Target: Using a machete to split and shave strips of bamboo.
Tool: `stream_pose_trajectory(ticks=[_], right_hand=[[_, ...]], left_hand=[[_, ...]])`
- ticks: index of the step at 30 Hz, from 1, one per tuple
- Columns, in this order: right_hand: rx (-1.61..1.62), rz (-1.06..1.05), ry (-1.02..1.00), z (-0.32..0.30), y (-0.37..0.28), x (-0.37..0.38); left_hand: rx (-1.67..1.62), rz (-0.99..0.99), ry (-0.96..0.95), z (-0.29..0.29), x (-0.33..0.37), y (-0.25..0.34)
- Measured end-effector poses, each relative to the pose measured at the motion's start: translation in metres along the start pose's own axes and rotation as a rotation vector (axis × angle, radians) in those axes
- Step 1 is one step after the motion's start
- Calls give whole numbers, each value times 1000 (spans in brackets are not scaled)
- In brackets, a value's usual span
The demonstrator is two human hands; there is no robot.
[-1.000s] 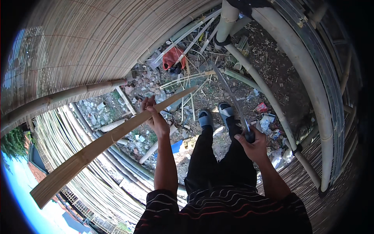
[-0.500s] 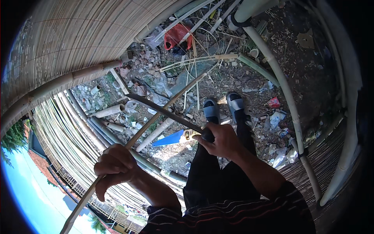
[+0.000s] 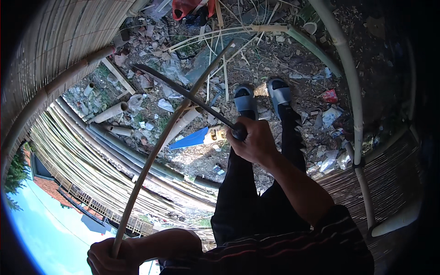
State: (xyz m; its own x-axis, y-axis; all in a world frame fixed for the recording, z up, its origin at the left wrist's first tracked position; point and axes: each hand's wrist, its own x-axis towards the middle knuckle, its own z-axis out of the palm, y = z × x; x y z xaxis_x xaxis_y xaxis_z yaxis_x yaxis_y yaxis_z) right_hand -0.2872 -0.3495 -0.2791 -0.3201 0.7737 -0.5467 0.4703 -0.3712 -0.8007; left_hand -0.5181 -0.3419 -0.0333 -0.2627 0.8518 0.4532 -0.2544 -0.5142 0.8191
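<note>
One stretch of littered ground (image 3: 293, 52) spreads beneath a slatted bamboo screen (image 3: 68, 41) at far left and a long pile of pale bamboo slats (image 3: 91, 160) on the left. A bamboo strip (image 3: 150, 160) slants from near left to far centre, crossed toward its far end by a long, dark-bladed knife (image 3: 208, 109); whether they touch cannot be told. A blue-bladed saw (image 3: 192, 138) lies right of the strip, a red bag (image 3: 185, 8) beyond. Right hand (image 3: 254, 140): fingers wrapped tightly around the knife's handle. Left hand (image 3: 110, 256): fingers curled around the strip's near end.
</note>
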Motion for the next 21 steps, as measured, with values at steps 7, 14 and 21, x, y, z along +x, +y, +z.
stream_pose_trajectory(ticks=[7,14,21], right_hand=[[36,-201,-120,-4,-33,12],[-26,-191,-182,17,-20,37],[-38,-257,-28,23,12,42]], left_hand=[[-57,67,-104,-8,5,-28],[337,53,164,-59,-6,23],[29,98,58,-61,-18,24]])
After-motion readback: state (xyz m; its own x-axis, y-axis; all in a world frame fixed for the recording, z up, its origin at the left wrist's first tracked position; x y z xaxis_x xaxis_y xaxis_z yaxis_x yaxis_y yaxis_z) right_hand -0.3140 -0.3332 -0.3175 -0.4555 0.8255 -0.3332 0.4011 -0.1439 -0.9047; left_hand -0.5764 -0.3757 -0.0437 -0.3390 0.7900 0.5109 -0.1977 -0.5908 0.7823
